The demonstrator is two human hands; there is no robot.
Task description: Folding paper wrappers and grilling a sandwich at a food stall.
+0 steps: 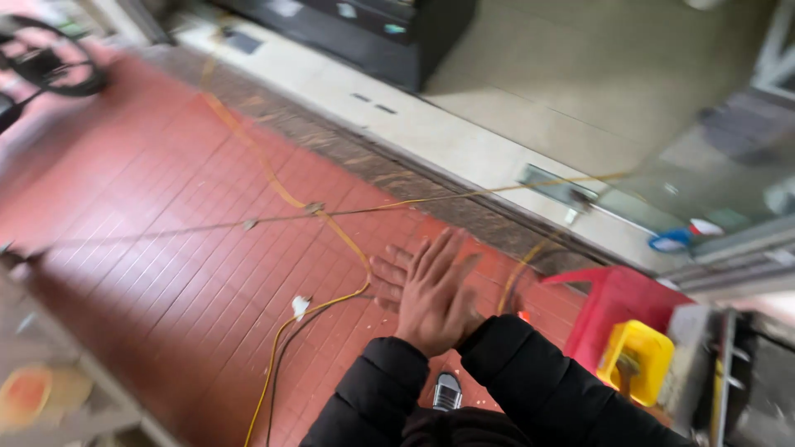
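My two hands are pressed flat together in front of me, above a red tiled floor [166, 248]. My left hand [437, 290] lies on top with its back towards the camera and its fingers pointing up and to the right. My right hand [383, 280] is underneath, and only its fingers show, sticking out to the left. Neither hand holds anything. Both arms wear black padded sleeves [530, 389]. The picture is blurred by motion.
Yellow cables [281, 194] and a dark cable run across the tiles, with a white plug [300, 306]. A red plastic stool [617, 306] and a yellow container [638, 356] stand at the right. My shoe [447, 391] shows below. A black cabinet [364, 33] stands beyond the stone threshold.
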